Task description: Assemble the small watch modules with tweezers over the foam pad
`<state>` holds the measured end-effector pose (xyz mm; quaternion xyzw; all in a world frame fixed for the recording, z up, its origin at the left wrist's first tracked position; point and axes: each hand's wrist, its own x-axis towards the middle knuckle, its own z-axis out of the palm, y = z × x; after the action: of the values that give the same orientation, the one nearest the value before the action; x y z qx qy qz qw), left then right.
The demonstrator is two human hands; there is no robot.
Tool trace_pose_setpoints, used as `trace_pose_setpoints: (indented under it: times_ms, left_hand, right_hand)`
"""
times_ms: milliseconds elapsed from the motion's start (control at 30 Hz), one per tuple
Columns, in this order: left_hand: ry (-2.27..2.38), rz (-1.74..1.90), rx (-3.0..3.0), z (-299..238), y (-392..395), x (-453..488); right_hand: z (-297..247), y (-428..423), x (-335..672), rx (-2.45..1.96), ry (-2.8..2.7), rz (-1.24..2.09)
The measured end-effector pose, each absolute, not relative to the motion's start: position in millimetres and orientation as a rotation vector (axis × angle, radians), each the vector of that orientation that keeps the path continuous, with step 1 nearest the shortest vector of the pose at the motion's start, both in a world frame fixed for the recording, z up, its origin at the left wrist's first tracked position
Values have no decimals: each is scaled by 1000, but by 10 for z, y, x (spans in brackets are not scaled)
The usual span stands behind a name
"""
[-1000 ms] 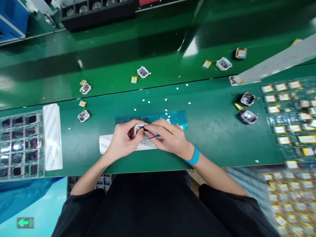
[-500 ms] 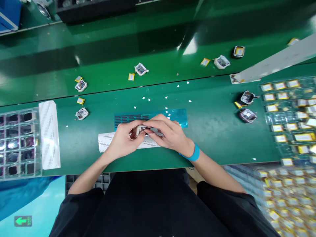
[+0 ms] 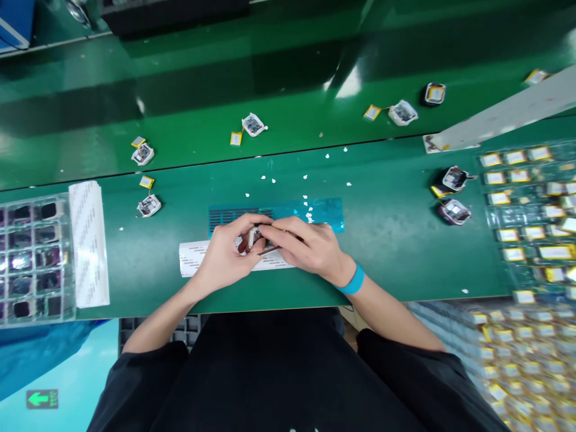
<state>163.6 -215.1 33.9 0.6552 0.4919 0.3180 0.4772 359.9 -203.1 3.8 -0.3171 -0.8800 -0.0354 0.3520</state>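
Note:
My left hand (image 3: 229, 255) is closed around a small white watch-like housing (image 3: 253, 236), its open side turned towards my right hand. The fingers cover most of the housing. My right hand (image 3: 310, 243), with a blue wristband (image 3: 352, 279), pinches a thin metal tool like tweezers (image 3: 269, 251) beside the housing; its far end is hidden. Both hands meet above a white printed sheet (image 3: 193, 259) and a blue film strip (image 3: 333, 210) with rows of dark strips at its left. Several small white stickers (image 3: 309, 210) lie on the film and the bench behind it.
Open housings with wired batteries lie around the green bench (image 3: 382, 240), such as a left housing (image 3: 149, 206) and a right housing (image 3: 454, 212). A clear tray (image 3: 67, 252) stands left, battery trays (image 3: 504, 216) right. A white metal bracket (image 3: 486, 117) slants across the back right.
The housing has turned more on edge in my left hand. My right fingers have shifted, and the thin tool now shows lower, at a slant. The view has moved slightly.

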Motion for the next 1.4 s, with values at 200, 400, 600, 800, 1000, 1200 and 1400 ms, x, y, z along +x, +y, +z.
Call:
trace_pose_setpoints:
  times_ms: [200,400,600,800,1000,1200,1400]
  left_hand:
    - [1264,788,1663,346,-2137,1627]
    - [1264,819,1656,309,-2101,1600]
    - [1208,862,1633,253,-2126,1625]
    - [1177,870,1697,232,-2127,1652]
    - [1174,911,1522,254,-2234,1723]
    - [1148,970,1376,237,-2239,1706]
    - [1088,885,1175,292,-2155,1631]
  right_hand:
    - [57,-2028,3554,-857,-2136,205]
    - [145,-1966,3554,-1024,-1584,1059]
    - [186,-1946,3585,-985,-1722,1019]
    - [170,-1955,3618,-924,-1813,892]
    - [146,-1948,3593,-893,-1715,957]
    - [84,-1974,3553,-889,-1710,738]
    - [9,-2030,3562,-811,-1923,411]
